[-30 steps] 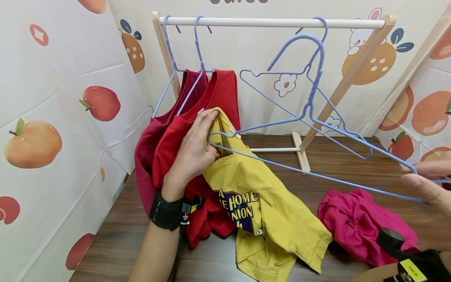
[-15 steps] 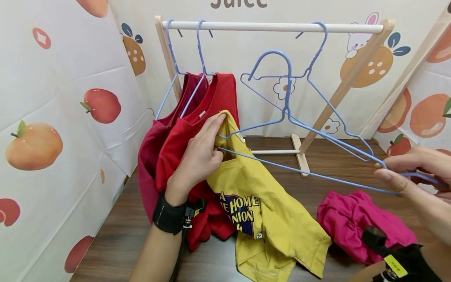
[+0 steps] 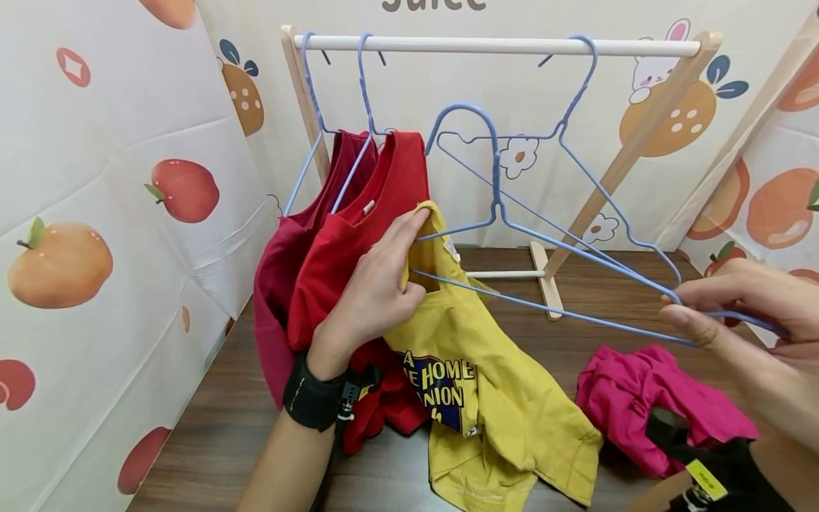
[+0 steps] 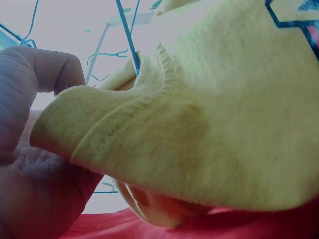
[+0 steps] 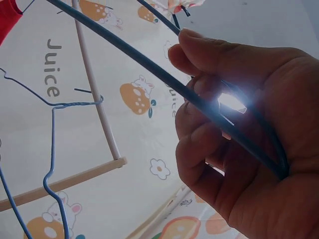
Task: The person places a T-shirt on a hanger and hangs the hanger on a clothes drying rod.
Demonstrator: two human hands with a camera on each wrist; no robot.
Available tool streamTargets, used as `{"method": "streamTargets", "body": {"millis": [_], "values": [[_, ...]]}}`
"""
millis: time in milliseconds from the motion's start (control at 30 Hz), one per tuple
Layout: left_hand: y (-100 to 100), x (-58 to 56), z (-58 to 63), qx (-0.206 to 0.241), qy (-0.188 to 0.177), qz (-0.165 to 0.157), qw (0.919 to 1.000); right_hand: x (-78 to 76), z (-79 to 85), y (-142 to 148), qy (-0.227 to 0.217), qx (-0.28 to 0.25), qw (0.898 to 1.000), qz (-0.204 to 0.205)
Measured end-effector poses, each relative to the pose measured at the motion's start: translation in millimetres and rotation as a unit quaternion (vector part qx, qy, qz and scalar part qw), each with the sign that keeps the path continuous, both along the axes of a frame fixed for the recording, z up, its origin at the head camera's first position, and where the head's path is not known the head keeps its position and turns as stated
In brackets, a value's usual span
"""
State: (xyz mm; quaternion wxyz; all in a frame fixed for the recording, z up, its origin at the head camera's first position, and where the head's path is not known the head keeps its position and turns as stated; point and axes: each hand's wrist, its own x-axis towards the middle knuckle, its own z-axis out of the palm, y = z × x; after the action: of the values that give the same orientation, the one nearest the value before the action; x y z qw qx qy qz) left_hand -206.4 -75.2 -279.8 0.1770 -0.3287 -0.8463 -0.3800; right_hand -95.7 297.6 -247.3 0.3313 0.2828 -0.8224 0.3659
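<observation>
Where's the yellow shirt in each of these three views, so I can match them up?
Head: the yellow shirt is in the lower middle.
Left wrist: it spreads across the centre and right side.
Right wrist: not in it.
Shared landmark: the blue hanger held by the right hand appears in all three.
</observation>
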Motion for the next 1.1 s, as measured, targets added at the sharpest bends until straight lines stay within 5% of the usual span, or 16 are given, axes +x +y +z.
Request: {"method": "streamTargets", "body": {"millis": [467, 633, 1100], "values": [[7.4, 16.6, 7.6, 0.033, -0.009, -0.108, 0.9936, -1.6, 5.5, -13.1, 0.014, 0.051, 0.998, 0.018], [9.9, 21.3, 9.0, 0.031, -0.017, -0.121, 0.9921, 0.4, 8.2, -17.1, 0.004, 0.081, 0.997, -0.009], [11.0, 27.7, 10.8, 0.015, -0.014, -0.137, 0.9904, -2.8, 7.6, -23.8, 0.012, 0.101, 0.995, 0.005]]}}
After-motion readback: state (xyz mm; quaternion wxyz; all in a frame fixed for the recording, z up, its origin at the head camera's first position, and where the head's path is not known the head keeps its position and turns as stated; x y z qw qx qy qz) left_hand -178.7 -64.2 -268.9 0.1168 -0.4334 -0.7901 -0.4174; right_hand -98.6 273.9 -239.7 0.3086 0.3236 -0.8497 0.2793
